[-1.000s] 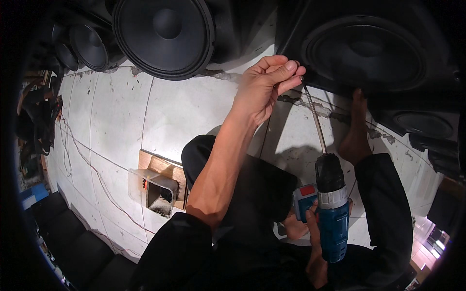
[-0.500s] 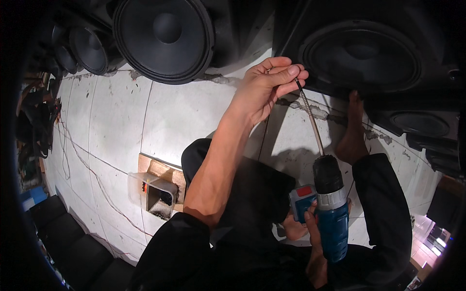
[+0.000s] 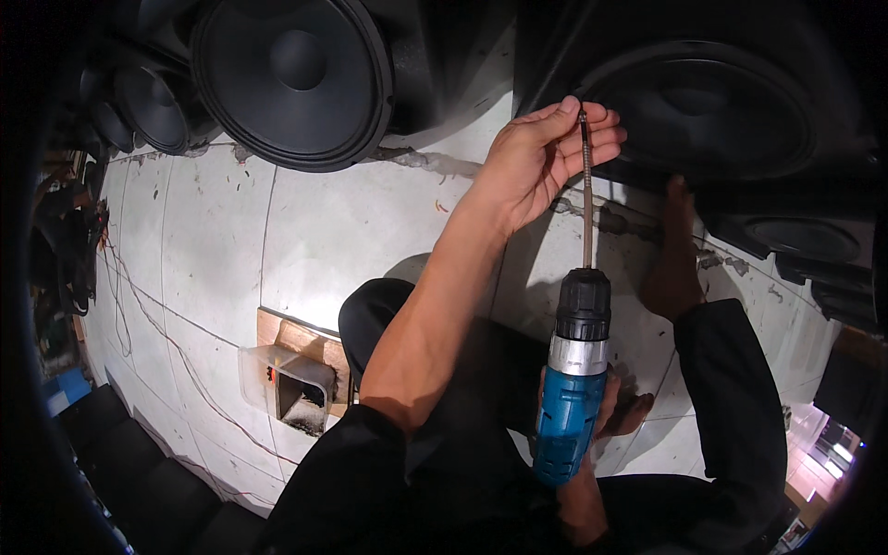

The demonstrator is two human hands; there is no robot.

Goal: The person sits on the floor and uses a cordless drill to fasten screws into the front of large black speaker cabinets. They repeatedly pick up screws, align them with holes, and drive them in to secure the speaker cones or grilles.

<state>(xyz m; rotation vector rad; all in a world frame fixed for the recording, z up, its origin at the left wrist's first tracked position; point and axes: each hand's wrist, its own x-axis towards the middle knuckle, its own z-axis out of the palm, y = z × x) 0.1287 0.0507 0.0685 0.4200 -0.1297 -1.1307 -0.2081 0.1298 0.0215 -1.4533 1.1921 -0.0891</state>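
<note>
Far-side clutter first: a big round speaker (image 3: 291, 83) is parked far left, and the far right is pretty much taken up by a black speaker cabinet (image 3: 694, 116), with a bare foot (image 3: 671, 268) planted right up near it. Near left, a clear plastic tub (image 3: 257, 372) is set by a wooden board (image 3: 277, 328), with thin wires (image 3: 185, 373) strewn farther left. The blue drill (image 3: 569, 407) is aimed at the far side and gripped by the right hand (image 3: 607, 405), mostly hidden behind it. A long thin bit (image 3: 587, 199) is fitted up front. The left hand (image 3: 541, 159) is stretched out far, fingers loosely curled, thumb by the bit's tip; whether that's pinched or just steadied can't be told. Any lettering on the drill is too small to be read.
</note>
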